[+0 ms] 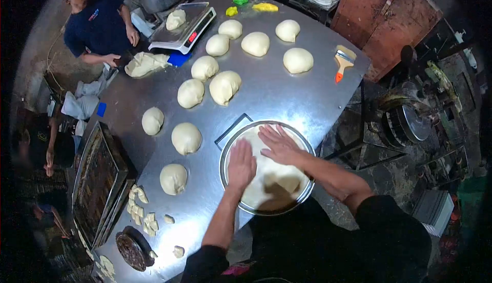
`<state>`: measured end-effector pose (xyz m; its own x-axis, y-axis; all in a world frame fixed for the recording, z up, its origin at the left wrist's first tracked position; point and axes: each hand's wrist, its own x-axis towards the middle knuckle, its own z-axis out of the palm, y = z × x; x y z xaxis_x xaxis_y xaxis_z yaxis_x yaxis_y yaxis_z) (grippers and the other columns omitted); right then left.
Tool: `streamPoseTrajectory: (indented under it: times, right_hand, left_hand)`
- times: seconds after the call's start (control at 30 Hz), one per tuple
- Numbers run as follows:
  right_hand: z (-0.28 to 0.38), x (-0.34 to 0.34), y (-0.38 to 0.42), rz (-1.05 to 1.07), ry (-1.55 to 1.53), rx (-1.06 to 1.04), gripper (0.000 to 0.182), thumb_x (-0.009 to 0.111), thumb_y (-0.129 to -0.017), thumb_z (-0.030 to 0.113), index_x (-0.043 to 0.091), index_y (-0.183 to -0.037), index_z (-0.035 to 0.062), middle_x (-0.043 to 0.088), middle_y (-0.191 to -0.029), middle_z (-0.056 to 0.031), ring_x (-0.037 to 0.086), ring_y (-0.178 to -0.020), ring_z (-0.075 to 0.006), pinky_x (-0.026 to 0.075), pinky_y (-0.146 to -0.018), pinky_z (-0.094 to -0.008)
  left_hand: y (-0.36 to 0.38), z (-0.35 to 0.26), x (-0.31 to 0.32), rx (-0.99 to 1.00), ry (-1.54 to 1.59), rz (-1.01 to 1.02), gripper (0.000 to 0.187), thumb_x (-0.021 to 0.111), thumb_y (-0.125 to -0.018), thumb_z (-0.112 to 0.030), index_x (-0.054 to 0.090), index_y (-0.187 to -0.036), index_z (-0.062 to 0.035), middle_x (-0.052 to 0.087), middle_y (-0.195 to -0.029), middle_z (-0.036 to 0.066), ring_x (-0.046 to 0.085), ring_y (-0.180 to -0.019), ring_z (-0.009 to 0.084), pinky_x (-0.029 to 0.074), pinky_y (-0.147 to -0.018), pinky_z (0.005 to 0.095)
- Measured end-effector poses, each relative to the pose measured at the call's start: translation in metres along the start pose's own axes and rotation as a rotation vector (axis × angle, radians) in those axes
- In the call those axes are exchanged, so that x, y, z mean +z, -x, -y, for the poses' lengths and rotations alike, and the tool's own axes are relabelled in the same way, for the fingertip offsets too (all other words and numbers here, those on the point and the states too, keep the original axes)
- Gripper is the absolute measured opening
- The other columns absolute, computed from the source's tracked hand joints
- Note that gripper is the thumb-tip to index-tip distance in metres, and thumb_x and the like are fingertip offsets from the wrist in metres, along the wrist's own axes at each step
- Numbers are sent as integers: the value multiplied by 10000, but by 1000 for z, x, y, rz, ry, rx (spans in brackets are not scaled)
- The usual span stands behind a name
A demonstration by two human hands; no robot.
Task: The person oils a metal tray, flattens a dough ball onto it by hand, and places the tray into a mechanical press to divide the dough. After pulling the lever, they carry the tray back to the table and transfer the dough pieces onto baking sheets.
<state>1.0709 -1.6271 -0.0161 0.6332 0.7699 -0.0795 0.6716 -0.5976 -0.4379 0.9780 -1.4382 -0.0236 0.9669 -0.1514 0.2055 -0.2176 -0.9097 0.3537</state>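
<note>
A sheet of pale dough (262, 178) fills a round metal pan (279, 213) close to my body at the table's near edge. My left hand (242, 166) is over the left part of the dough, its fingers stretched out and slightly blurred. On the upper right part of the dough, my right hand (281, 145) lies flat with fingers spread. Neither hand grips anything. Behind the pan, a thin metal frame (233, 129) sticks out. Dough balls such as this one (186, 138) sit to the left, and a larger one (225, 88) lies farther back.
A co-worker (100, 21) stands at the far left by a scale (183, 29) with dough on it. A brush (344, 65) lies at the right. Stacked trays (100, 180), dough scraps (150, 224) and a dark round pan (131, 251) occupy the left side.
</note>
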Motion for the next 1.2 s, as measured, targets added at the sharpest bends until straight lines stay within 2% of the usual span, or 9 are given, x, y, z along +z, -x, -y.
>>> streamPoseTrajectory:
  times: [0.3, 0.4, 0.53, 0.6, 0.67, 0.73, 0.8, 1.0, 1.2]
  right_hand:
    - [-13, -25, 0, -21, -34, 18, 594, 377, -985, 409, 368, -1406, -9, 312, -1502, -180, 215, -1428, -304, 119, -1177, -467]
    - [-19, -1, 32, -21, 146, 90, 711, 433, -955, 468, 252, -1476, 19, 203, -1553, -164, 167, -1447, -298, 103, -1183, -443]
    - [-45, -19, 20, -63, 100, 75, 688, 441, -959, 422, 230, -1482, 29, 182, -1561, -162, 141, -1453, -297, 103, -1184, -433]
    - [-39, -7, 23, -50, 129, 92, 622, 431, -969, 373, 280, -1465, 29, 209, -1551, -172, 149, -1449, -309, 114, -1182, -426]
    - [-10, -16, 14, -36, 64, 125, 640, 414, -967, 414, 282, -1465, 35, 186, -1562, -159, 121, -1455, -321, 83, -1175, -493]
    - [54, -39, -3, 46, 226, 301, 636, 377, -972, 450, 278, -1475, 74, 189, -1563, -146, 114, -1454, -339, 43, -1150, -585]
    - [62, 15, -2, -112, 72, -91, 615, 347, -975, 484, 294, -1481, 138, 205, -1557, -141, 121, -1449, -358, 27, -1118, -651]
    - [32, 22, -8, -63, 64, -90, 664, 412, -943, 530, 264, -1496, 194, 188, -1561, -142, 118, -1452, -343, 31, -1131, -621]
    - [4, 5, 9, -65, 189, 33, 683, 402, -941, 539, 275, -1491, 155, 183, -1566, -127, 134, -1456, -284, 47, -1159, -558]
  left_hand:
    - [17, -18, -9, -353, -185, 291, 583, 505, -920, -269, 361, -1400, 27, 340, -1474, 228, 287, -1390, 373, 225, -1137, 474]
    - [-24, -8, 11, 82, -108, 166, 609, 467, -943, -324, 322, -1432, 8, 305, -1497, 220, 258, -1405, 369, 203, -1149, 462]
    - [-33, -2, 33, -87, -132, 207, 693, 338, -977, -460, 200, -1490, -16, 194, -1546, 210, 155, -1442, 355, 102, -1177, 464]
    - [-30, 6, 32, -75, -13, 135, 611, 391, -984, -386, 304, -1449, 1, 257, -1521, 224, 217, -1423, 363, 153, -1163, 466]
    - [-44, 7, -30, -416, 658, 207, 490, 468, -966, -300, 466, -1346, 9, 390, -1450, 225, 338, -1368, 367, 255, -1130, 442]
    - [-46, 16, -46, -465, 657, -28, 378, 525, -929, -199, 559, -1248, 0, 488, -1372, 214, 419, -1309, 376, 325, -1096, 427]
    - [-49, 41, -33, -188, 145, -135, 426, 544, -889, -137, 505, -1293, -9, 468, -1383, 225, 380, -1313, 436, 336, -1078, 445]
    - [-19, 62, -14, -152, 199, -109, 431, 516, -859, -48, 502, -1285, 19, 515, -1309, 241, 408, -1270, 439, 271, -1122, 491]
    - [70, 4, -12, -501, 84, -179, 473, 535, -825, -46, 457, -1271, 89, 530, -1219, 288, 439, -1219, 445, 246, -1107, 524]
